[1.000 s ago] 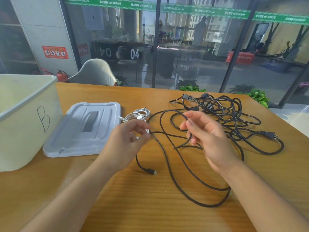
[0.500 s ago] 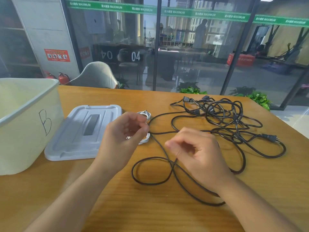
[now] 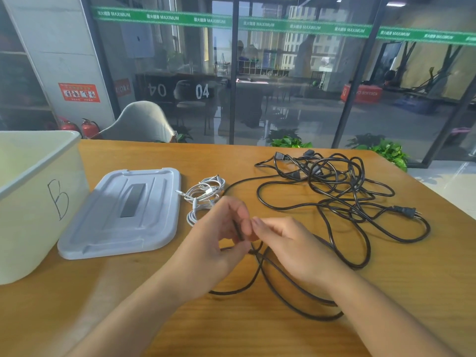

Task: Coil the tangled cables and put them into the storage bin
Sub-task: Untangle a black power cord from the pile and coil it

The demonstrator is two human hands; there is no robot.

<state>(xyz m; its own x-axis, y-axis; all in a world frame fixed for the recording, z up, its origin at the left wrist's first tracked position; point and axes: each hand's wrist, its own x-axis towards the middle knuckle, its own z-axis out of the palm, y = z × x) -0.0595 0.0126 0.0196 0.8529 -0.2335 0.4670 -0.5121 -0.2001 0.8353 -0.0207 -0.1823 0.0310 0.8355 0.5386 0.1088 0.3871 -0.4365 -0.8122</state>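
Left hand (image 3: 216, 243) grip pinches thin black rubber cable (image 3: 334, 228); right hand (image 3: 288, 243) grip pinches it too, above wooden worktop (image 3: 231, 331).

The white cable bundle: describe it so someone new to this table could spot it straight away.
Start at the cream storage bin marked B on the table's left side; the grey lid lies flat just right of it. Just off the lid's right edge sits the white cable bundle, beyond the left hand. It is small, thin and white, unlike the sprawling black cables further right.
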